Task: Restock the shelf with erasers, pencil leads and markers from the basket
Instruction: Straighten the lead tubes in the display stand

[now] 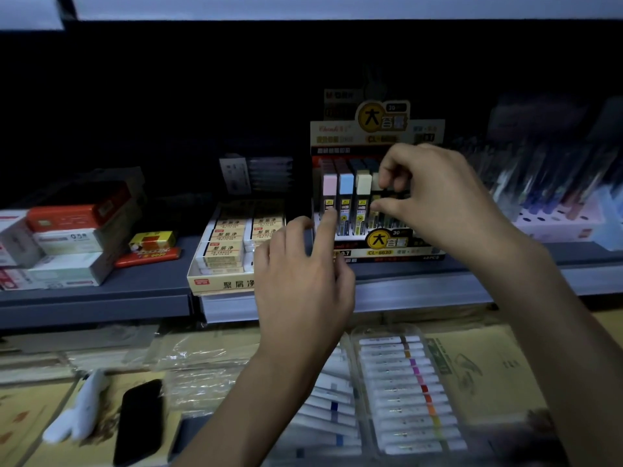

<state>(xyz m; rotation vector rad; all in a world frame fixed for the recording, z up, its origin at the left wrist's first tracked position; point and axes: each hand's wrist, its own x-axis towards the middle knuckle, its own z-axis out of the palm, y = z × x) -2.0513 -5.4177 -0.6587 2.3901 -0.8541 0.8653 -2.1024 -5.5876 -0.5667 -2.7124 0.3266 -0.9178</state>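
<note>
My right hand (435, 197) has its grip pinched on a pencil lead case (374, 182), which stands upright, cap up and long axis vertical, in the display box (387, 242) on the shelf (101, 291). My left hand (300, 281) has a loose grip, holding nothing, with its forefinger touching the pink case (329, 188).

the right hand (435, 197) covers the right half of the lead box (387, 244), and whether its grip closes on a lead case cannot be told. the left hand (303, 274) hides the near right corner of the eraser box (222, 284). far back, the shelf (101, 291) is lost in dark, and the packets (256, 175) there are unreadable. the pens (556, 187) at the right are a blur. the boxes (20, 251) at the left are cut by the edge. the left forearm (256, 399) hides part of the marker cases (408, 392).
</note>
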